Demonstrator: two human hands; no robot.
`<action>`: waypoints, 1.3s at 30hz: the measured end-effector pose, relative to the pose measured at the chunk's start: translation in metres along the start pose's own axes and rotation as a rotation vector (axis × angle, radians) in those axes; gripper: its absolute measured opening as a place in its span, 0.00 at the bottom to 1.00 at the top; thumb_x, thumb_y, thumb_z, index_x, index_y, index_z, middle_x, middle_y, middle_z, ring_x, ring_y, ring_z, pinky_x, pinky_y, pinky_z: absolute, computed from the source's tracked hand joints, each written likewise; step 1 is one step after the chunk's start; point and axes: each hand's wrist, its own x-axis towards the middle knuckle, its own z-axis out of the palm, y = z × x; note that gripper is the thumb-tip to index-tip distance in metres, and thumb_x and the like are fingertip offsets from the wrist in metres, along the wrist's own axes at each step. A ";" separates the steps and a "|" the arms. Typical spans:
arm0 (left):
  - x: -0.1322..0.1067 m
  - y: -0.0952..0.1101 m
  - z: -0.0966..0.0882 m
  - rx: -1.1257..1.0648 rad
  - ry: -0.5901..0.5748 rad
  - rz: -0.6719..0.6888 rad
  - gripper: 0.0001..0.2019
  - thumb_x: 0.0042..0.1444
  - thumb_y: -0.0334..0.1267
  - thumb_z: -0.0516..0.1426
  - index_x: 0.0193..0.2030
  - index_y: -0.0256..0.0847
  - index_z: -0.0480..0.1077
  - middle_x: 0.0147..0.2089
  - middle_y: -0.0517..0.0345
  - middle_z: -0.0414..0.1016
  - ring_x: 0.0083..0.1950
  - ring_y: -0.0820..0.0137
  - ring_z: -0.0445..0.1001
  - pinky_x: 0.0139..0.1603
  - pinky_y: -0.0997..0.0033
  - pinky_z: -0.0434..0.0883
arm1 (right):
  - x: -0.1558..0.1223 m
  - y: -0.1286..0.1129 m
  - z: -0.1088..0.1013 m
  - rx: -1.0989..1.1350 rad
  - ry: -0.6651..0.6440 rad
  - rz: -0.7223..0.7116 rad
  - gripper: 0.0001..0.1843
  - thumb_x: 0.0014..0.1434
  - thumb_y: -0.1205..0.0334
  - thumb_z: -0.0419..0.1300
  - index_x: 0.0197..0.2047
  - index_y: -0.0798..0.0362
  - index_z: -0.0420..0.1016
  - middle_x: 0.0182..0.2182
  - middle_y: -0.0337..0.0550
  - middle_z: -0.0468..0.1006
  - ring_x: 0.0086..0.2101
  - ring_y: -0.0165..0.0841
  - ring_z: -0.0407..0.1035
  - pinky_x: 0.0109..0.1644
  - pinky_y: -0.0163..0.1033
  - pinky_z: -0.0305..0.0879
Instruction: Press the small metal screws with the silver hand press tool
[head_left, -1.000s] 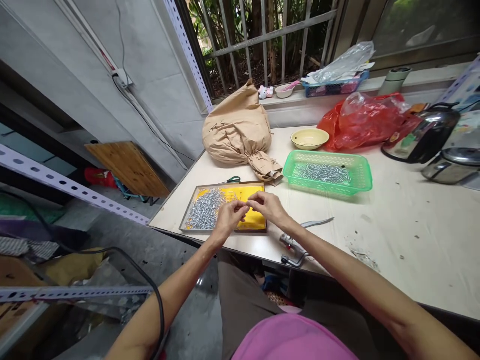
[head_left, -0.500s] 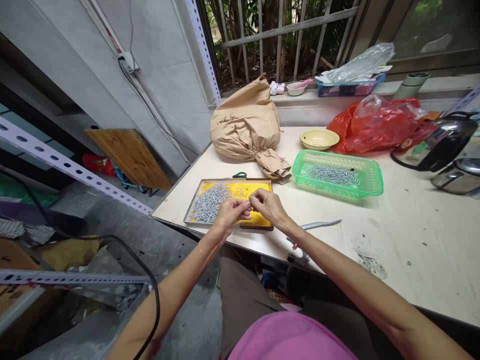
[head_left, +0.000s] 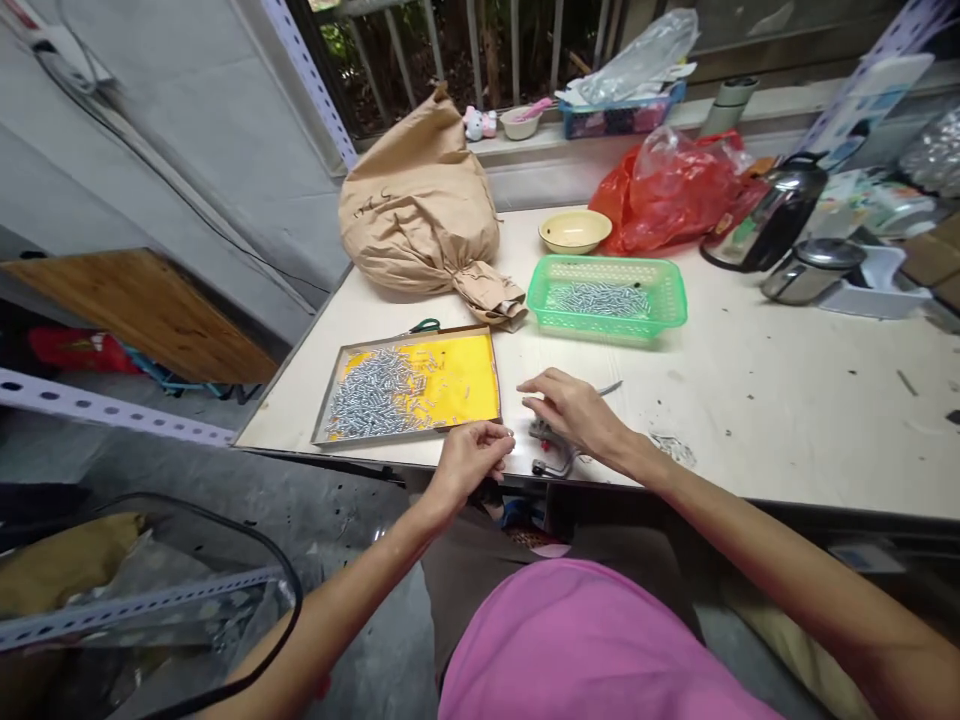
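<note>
My left hand (head_left: 472, 458) is pinched closed at the table's front edge, just past the tray's near right corner; whatever lies between its fingertips is too small to make out. To its right, my right hand (head_left: 576, 412) has its fingers stretched out and apart, with nothing visible in them. Beneath that hand sits a small metal clamp-like device (head_left: 553, 460) with a red part, partly hidden by the hand. A grey lever (head_left: 611, 388) shows beyond the hand. The shallow tray (head_left: 321, 425), lined in yellow, holds a heap of small silvery metal pins (head_left: 379, 395), with loose ones scattered rightward.
A green plastic basket (head_left: 607, 328) with more metal pieces stands behind my right hand. Beyond are a tied brown paper bag (head_left: 420, 210), a cream bowl (head_left: 575, 232), a red plastic bag (head_left: 667, 200) and a kettle (head_left: 780, 215). Green-handled scissors (head_left: 426, 325) lie behind the tray.
Both hands have moved from over the tray to the table edge at its right. They have separated, and my right hand's fingers have spread. The view has swung right.
</note>
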 end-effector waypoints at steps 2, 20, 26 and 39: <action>0.005 -0.009 0.012 0.047 -0.035 -0.039 0.09 0.46 0.38 0.62 0.31 0.33 0.71 0.22 0.63 0.68 0.19 0.79 0.64 0.17 0.80 0.66 | -0.032 0.010 -0.012 -0.065 -0.043 0.035 0.13 0.65 0.61 0.50 0.47 0.53 0.72 0.40 0.48 0.73 0.40 0.36 0.69 0.44 0.40 0.65; 0.033 -0.008 0.038 0.388 -0.167 -0.230 0.13 0.45 0.43 0.61 0.22 0.35 0.68 0.13 0.68 0.58 0.13 0.82 0.53 0.13 0.81 0.49 | -0.100 0.042 -0.007 -0.317 -0.083 0.108 0.13 0.65 0.63 0.51 0.47 0.51 0.75 0.34 0.47 0.71 0.37 0.36 0.61 0.40 0.39 0.55; 0.042 0.002 0.037 0.406 -0.282 -0.385 0.15 0.43 0.45 0.64 0.21 0.34 0.67 0.14 0.67 0.62 0.13 0.83 0.55 0.14 0.80 0.50 | -0.096 0.049 -0.004 -0.328 -0.062 0.092 0.13 0.65 0.63 0.51 0.46 0.51 0.76 0.33 0.47 0.71 0.36 0.35 0.61 0.39 0.39 0.55; 0.049 0.013 0.041 0.475 -0.376 -0.501 0.16 0.42 0.43 0.66 0.19 0.35 0.66 0.13 0.66 0.63 0.12 0.83 0.57 0.14 0.79 0.50 | -0.070 0.080 -0.035 -0.385 -0.262 0.049 0.52 0.47 0.32 0.60 0.65 0.59 0.54 0.64 0.65 0.50 0.61 0.57 0.44 0.59 0.60 0.47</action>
